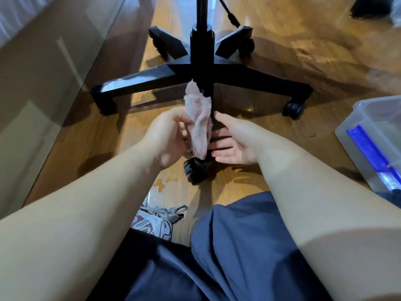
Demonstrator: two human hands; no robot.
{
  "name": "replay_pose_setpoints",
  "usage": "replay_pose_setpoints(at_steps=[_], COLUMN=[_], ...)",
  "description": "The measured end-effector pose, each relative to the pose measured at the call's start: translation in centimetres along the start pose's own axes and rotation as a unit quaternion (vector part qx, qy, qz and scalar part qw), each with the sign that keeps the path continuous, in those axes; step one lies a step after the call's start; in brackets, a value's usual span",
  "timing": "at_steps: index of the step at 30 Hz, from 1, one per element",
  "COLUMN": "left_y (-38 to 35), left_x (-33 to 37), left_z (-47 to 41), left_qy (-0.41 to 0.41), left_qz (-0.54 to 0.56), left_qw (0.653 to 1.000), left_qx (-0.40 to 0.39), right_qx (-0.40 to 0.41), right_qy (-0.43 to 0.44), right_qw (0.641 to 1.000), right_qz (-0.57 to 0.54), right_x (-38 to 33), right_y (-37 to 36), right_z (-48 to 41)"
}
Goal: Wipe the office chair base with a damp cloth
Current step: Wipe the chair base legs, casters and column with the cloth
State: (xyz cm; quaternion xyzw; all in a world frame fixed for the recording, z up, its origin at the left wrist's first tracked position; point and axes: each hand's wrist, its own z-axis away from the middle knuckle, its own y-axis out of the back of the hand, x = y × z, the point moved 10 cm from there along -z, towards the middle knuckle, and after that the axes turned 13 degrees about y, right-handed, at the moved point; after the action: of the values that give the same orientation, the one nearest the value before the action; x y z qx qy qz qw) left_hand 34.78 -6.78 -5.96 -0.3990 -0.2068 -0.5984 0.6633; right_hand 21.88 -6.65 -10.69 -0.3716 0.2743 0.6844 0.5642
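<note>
A black five-legged office chair base [249, 77] stands on the wooden floor, its column rising out of the top of the view. One leg points toward me and ends in a caster [195, 170]. A pink and grey striped cloth [198, 120] lies draped along that near leg. My left hand [167, 135] grips the cloth from the left side. My right hand [234, 142] rests against the right side of the same leg, fingers straight and palm turned up.
A clear plastic bin [373, 137] with a blue strip sits on the floor at the right. A beige cabinet [43, 88] runs along the left. My knee in blue trousers [238, 246] and a sneaker [154, 220] are below. A black cable [230, 14] hangs near the column.
</note>
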Motion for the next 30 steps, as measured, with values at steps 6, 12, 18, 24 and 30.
replay_pose_setpoints(at_steps=[6,12,18,24,30], left_y=[1.8,3.1,4.0,4.6,5.0], left_x=[-1.2,-3.0,-3.0,-3.1,-2.8], left_z=[0.8,-1.1,-2.5,-3.5,-4.9], left_qy=[-0.017,0.062,0.094,0.113,0.099], left_qz=[-0.153,-0.188,-0.176,-0.178,-0.205], left_qw=[0.979,0.968,0.966,0.964,0.965], left_qx=[0.136,0.156,0.165,0.162,0.131], right_qx=[0.081,0.115,0.232,0.061,0.091], right_qy=[0.055,0.08,0.136,0.018,0.084], right_qw=[0.981,0.99,0.96,0.892,0.888], right_qz=[-0.166,0.023,0.073,0.447,0.443], right_x=[-0.6,0.3,0.0,3.3,2.8], right_y=[1.3,1.1,3.5,5.2,4.3], right_z=[0.8,0.0,-1.3,-6.0,-7.5])
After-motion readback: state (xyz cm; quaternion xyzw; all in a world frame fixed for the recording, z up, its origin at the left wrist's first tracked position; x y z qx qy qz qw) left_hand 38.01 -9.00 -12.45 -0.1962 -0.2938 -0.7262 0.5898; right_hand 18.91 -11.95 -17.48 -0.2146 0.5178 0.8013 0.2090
